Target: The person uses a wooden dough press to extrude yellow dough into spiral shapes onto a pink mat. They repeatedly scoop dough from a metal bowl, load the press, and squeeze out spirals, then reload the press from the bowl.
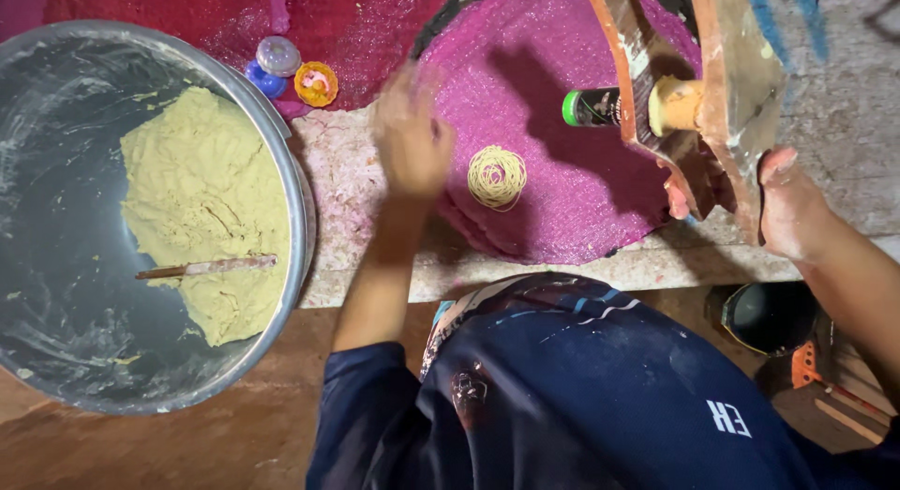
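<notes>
My left hand [411, 143] is blurred with motion over the left edge of a round pink woven mat [581, 209]. I cannot make out whether it holds anything. A small coil of pale yellow noodle strands [497, 177] lies on the mat just right of that hand. My right hand [790, 207], dusted with dough, grips the lower edge of a wooden press [727, 87]. The press hangs tilted over the mat's right side. A yellow nozzle [675, 104] sticks out of it, beside a dark cylinder with a green cap [589, 107].
A large metal bowl [56, 293] at the left holds a slab of yellow-green dough [211, 199] with a wooden stick [206, 266] lying on it. Small blue and orange plastic caps [291, 73] sit on red mesh mats [356, 30] behind. A dark round pot [769, 316] stands at the lower right.
</notes>
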